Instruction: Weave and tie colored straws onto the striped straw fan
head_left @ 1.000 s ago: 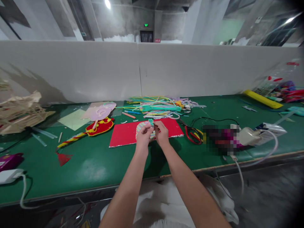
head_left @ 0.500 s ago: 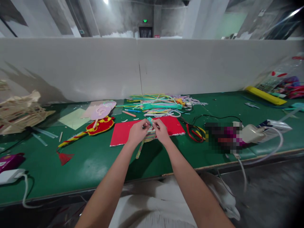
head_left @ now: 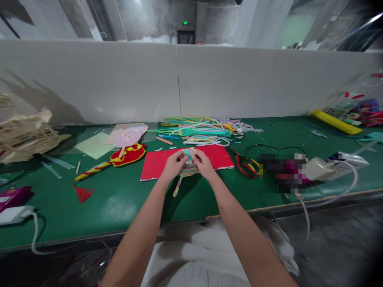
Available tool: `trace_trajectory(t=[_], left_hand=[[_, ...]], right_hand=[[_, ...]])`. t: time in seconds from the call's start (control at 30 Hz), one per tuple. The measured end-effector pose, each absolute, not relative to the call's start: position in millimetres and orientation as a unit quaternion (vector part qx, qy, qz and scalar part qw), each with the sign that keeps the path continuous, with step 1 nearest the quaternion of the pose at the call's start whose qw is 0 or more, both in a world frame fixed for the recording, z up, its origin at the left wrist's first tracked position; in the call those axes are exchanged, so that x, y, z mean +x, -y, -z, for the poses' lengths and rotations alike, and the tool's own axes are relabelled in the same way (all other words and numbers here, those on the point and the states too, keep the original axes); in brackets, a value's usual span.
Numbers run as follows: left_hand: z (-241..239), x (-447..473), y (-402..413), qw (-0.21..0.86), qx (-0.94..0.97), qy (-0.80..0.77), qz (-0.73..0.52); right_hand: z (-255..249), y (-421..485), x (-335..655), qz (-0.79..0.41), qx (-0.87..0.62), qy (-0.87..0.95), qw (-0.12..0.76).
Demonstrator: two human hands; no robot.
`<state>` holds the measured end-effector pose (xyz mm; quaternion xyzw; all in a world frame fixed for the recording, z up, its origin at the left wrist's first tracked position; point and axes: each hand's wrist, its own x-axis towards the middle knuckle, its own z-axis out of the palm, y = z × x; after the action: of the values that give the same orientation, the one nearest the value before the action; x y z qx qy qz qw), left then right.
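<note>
My left hand (head_left: 172, 165) and my right hand (head_left: 204, 163) are pinched together on a small striped pastel craft piece (head_left: 188, 167) with a teal knob at its top. A thin striped handle hangs down from it toward the green table (head_left: 119, 203). Both hands hover over the near edge of a red sheet (head_left: 218, 157). Behind the sheet lies a heap of coloured pipe cleaners (head_left: 200, 129).
A red and yellow felt ornament (head_left: 127, 154) with a twisted cord lies left. Red-handled scissors (head_left: 247, 165) and a black cable sit right of the sheet. A white glue gun (head_left: 317, 169) with cord rests far right. Wooden pieces (head_left: 26, 135) pile at the left. A white partition stands behind.
The craft piece has turned from facing me to flat-on with its handle hanging down. Both hands shifted slightly away from me, over the red sheet's edge.
</note>
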<state>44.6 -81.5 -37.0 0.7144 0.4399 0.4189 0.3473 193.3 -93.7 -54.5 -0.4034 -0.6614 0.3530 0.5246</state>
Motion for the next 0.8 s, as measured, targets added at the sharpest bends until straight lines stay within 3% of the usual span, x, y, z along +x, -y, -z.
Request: trace_trajectory(t=[0.8], left_hand=[[44, 55, 82, 0.332, 0.664, -0.451, -0.495]], right_hand=[[53, 96, 190, -0.423, -0.393, 0.619, 0.532]])
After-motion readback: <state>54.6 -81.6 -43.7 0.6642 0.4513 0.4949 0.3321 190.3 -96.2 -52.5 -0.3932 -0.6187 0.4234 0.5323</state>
